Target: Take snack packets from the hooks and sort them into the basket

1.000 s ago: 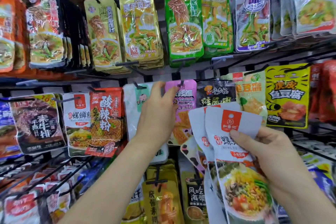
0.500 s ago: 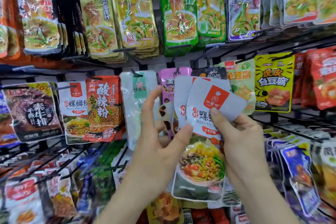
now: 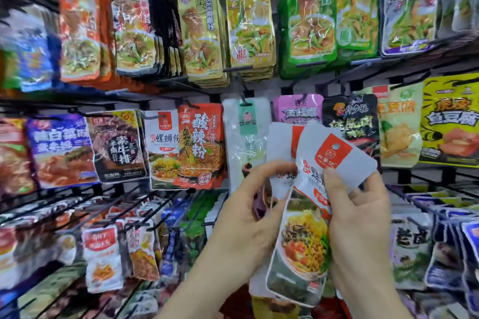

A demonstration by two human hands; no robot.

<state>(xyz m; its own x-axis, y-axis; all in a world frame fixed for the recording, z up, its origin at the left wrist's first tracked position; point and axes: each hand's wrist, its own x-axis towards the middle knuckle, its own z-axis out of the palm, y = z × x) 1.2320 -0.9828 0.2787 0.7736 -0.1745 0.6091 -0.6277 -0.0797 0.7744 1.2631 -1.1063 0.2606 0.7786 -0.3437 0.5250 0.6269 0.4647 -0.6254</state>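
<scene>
Both hands hold a fan of white packets (image 3: 334, 163) near the hooks: right hand (image 3: 360, 220) pinching the front one, left hand (image 3: 248, 217) gripping those behind. Better to square them together before lowering; no basket is visible.

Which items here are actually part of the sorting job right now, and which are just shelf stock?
In the job:
white noodle packets, fanned out, gripped by both hands
left hand
right hand

Shelf stock, untouched:
red sour-noodle packet
pink packet
yellow tofu packet
green packets

No basket in view.
</scene>
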